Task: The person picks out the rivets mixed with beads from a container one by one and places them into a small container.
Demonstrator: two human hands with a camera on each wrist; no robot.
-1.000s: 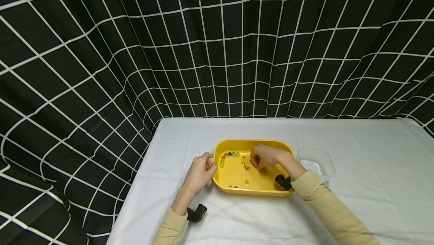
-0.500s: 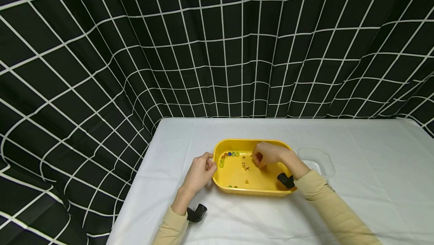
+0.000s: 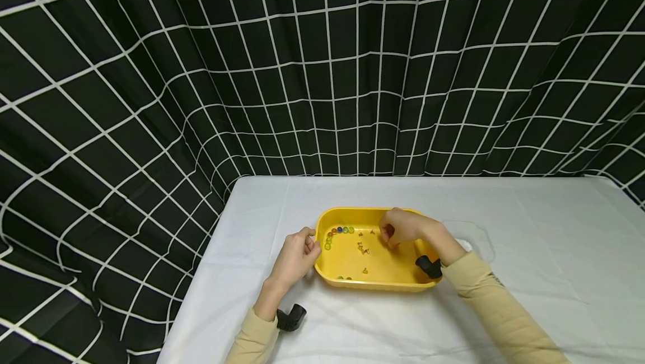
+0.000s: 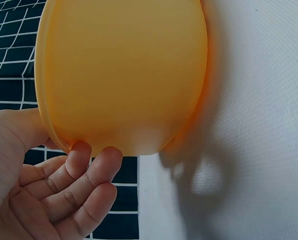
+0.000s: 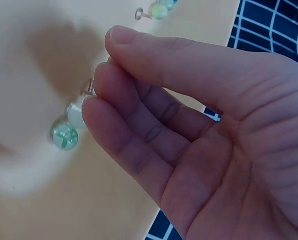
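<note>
A yellow plastic tub stands on the table. My left hand grips its left end; in the left wrist view the thumb is behind the rim and curled fingers rest against the outer wall. My right hand is inside the tub at the right, fingers curled, thumb tip close to the index fingertip. Whether a small thing is pinched there I cannot tell. Several small brass-coloured pins lie mid-tub. A metal pin and a green-swirled marble show beyond the fingertips in the right wrist view.
Several coloured glass marbles line the tub's back left corner, with a few more marbles by the front wall. A clear plastic container stands right of the tub, partly behind the right forearm. A black gridded curtain closes off the back.
My right hand has shifted a little to the right within the tub, uncovering a small brass pin near the back. The left hand keeps its grip on the tub's end.
</note>
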